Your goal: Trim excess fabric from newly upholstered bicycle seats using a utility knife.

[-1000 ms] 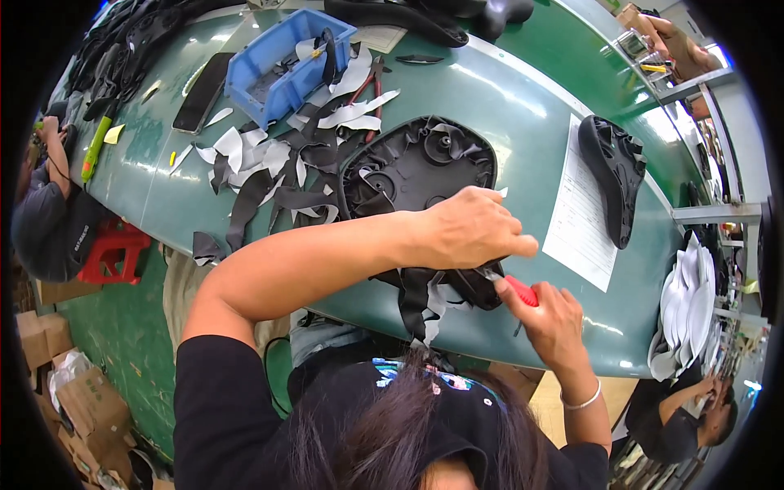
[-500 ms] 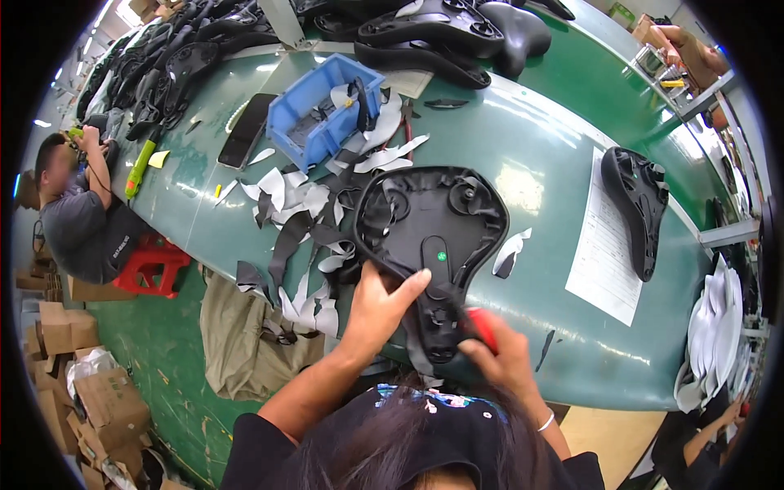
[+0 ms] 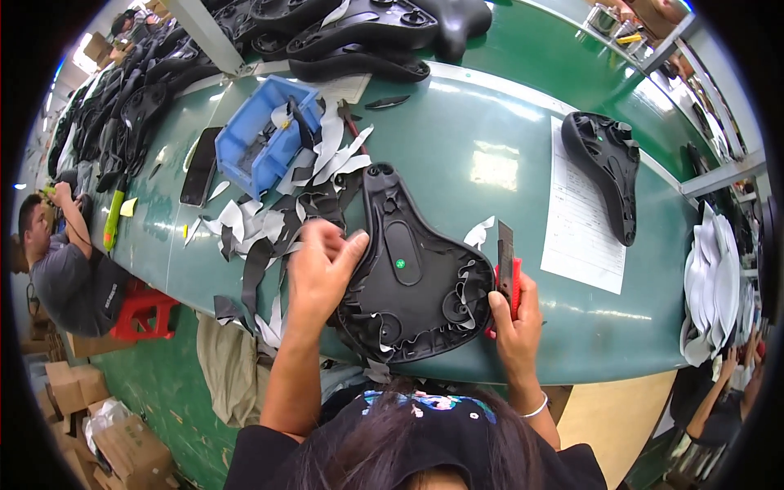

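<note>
A black bicycle saddle (image 3: 371,298) lies underside up on the green table in front of me, its narrow nose pointing away and its wide end near. A round green sticker marks its middle. My left hand (image 3: 322,265) is at the saddle's left edge, thumb stretched out apart from the partly blurred fingers, with nothing seen in it. In my right hand (image 3: 517,327) is a red utility knife (image 3: 515,286), its blade pointing away from me. That hand is at the right edge of the wide end. Wrinkled cover material lines the saddle's inner rim.
Grey and white offcuts (image 3: 265,233) lie left of the saddle beside a blue bin (image 3: 253,151) and a phone (image 3: 198,167). Another saddle (image 3: 608,167) rests on a printed sheet (image 3: 576,245) at right. More saddles (image 3: 359,33) are piled behind. A person (image 3: 65,261) sits at left.
The saddle has been turned about, so its nose now points away instead of toward me. My left hand has moved left, and the knife is now at the saddle's wide end.
</note>
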A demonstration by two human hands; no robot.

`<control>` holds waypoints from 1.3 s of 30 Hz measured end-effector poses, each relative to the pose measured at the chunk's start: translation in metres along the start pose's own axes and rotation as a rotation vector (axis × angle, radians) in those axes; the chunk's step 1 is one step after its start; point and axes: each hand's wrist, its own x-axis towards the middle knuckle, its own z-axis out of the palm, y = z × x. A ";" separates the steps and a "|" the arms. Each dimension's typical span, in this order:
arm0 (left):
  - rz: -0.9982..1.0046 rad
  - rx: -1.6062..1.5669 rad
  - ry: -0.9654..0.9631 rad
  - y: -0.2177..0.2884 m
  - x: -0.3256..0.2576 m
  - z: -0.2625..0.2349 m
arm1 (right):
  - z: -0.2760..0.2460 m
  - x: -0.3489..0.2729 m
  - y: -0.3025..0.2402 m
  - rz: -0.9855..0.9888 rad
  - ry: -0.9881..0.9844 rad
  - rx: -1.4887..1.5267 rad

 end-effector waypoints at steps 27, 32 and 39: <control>-0.171 -0.503 -0.076 0.013 -0.018 -0.032 | -0.018 -0.079 -0.009 -0.052 -0.403 -0.343; -0.175 -0.587 -0.032 0.008 -0.040 -0.032 | 0.002 -0.010 -0.026 -0.303 -0.155 -0.065; -0.042 -0.215 0.407 -0.035 -0.055 -0.034 | -0.008 0.061 -0.015 -0.051 0.023 0.340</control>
